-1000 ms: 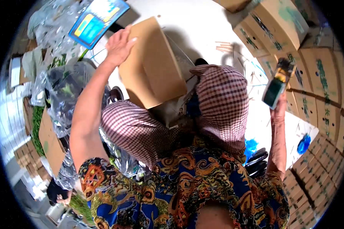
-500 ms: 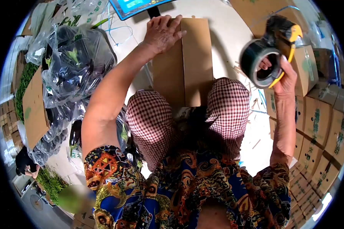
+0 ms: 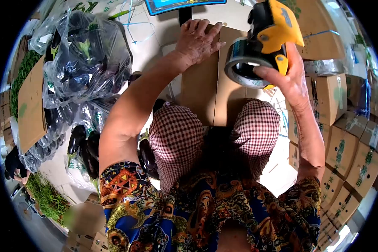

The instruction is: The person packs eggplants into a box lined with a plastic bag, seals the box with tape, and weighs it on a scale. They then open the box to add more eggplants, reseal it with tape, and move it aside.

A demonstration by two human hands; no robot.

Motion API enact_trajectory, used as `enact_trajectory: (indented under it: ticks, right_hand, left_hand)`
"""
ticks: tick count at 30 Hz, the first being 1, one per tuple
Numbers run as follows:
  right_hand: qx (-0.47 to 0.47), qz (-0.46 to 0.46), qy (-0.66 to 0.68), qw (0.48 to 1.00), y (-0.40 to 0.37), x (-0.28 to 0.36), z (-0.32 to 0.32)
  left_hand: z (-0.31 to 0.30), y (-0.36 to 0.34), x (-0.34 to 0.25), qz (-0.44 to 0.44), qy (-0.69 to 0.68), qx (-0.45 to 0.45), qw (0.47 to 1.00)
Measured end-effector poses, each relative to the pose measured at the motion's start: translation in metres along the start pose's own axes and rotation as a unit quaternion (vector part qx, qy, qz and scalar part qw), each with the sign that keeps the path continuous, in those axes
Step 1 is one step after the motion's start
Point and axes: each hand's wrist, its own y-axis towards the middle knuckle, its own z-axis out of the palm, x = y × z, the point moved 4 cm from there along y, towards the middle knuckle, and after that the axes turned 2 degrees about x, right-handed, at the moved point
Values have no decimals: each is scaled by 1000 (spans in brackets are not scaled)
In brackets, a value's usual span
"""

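A closed cardboard box (image 3: pixel 199 90) stands between my knees, its two top flaps meeting along a centre seam. My left hand (image 3: pixel 199 44) lies flat on the far left part of its top, fingers spread, the thumb reaching to the seam. My right hand (image 3: pixel 290 80) grips a yellow and black tape dispenser (image 3: pixel 277 31), the thumb at the ring of its tape roll (image 3: pixel 239 63). The dispenser is raised over the far right part of the box and overlaps it in this view.
Clear plastic bags of eggplants (image 3: pixel 86 54) lie on the left, with loose eggplants (image 3: pixel 90 151) near my left leg. Stacked cartons (image 3: pixel 344 147) fill the right side. A blue-edged screen (image 3: pixel 185 5) stands ahead. Green beans (image 3: pixel 46 195) and a person (image 3: pixel 16 164) are at lower left.
My right hand has brought the tape dispenser left and turned it, from beside the box to over its far right part. My left hand stays on the box top as the view shifts.
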Motion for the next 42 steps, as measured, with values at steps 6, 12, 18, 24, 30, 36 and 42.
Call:
enact_trajectory:
  ticks: [6, 12, 18, 24, 30, 36, 42]
  right_hand:
    - [115, -64, -144, 981, 16, -44, 54]
    - [128, -51, -117, 983, 12, -34, 58]
    - [144, -76, -149, 975, 16, -21, 66]
    - [159, -78, -212, 961, 19, -9, 79]
    - [167, -108, -256, 946, 22, -1, 87]
    - [200, -98, -297, 929, 28, 5, 94]
    - [237, -37, -376, 895, 31, 8, 84]
  left_hand:
    - [-2, -3, 8, 7, -183, -84, 979]
    - [-41, -43, 35, -312, -570, -121, 750]
    - [-106, -89, 9, -379, -748, 34, 544]
    - [-118, -87, 10, -315, -692, 25, 649]
    - [-107, -99, 4, -359, -715, -13, 600]
    - [-86, -110, 11, -359, -692, -71, 623]
    - [-49, -146, 41, -442, -717, -121, 525]
